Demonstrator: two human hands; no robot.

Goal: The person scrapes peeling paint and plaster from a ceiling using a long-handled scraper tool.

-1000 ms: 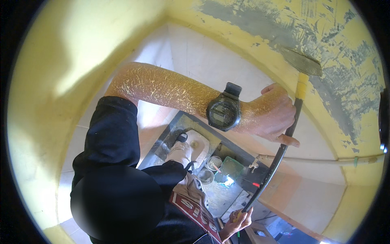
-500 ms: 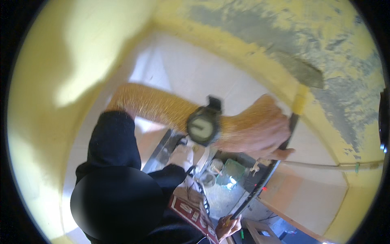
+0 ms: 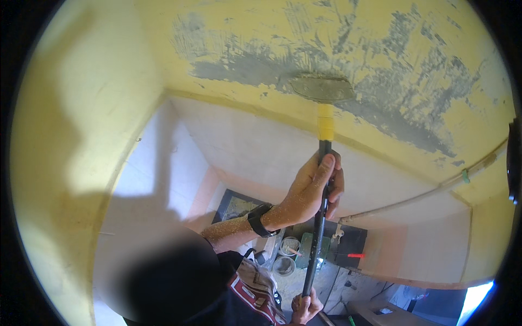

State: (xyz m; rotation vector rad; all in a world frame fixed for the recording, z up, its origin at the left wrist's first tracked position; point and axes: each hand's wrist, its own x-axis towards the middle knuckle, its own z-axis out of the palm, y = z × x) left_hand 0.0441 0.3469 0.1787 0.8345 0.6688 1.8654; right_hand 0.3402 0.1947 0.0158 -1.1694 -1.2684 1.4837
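Note:
A long-handled scraper [image 3: 316, 239] has a black pole, a yellow collar and a wide flat blade [image 3: 322, 88] coated in grey. Its blade lies against the yellow painted surface [image 3: 261, 32], beside a bare grey strip. My left hand [image 3: 318, 187], with a dark watch on the wrist, is closed round the upper pole below the collar. Lower down, my right hand [image 3: 307, 307] grips the pole near the bottom edge of the view. Pale dust covers my left forearm. A blurred dark patch hides part of the lower left.
Below stand two round tubs [image 3: 284, 265] and a green basin [image 3: 307, 244]. A tap [image 3: 338, 232] and a red-handled tool [image 3: 356, 255] are to their right. A pipe [image 3: 418, 194] runs along the right wall. Yellow wall [image 3: 65, 136] rises at left.
The scraper has swung left and now stands nearly upright, its blade moved left along the grey strip. My left arm has dropped lower. Both hands keep their hold, and the view has shifted.

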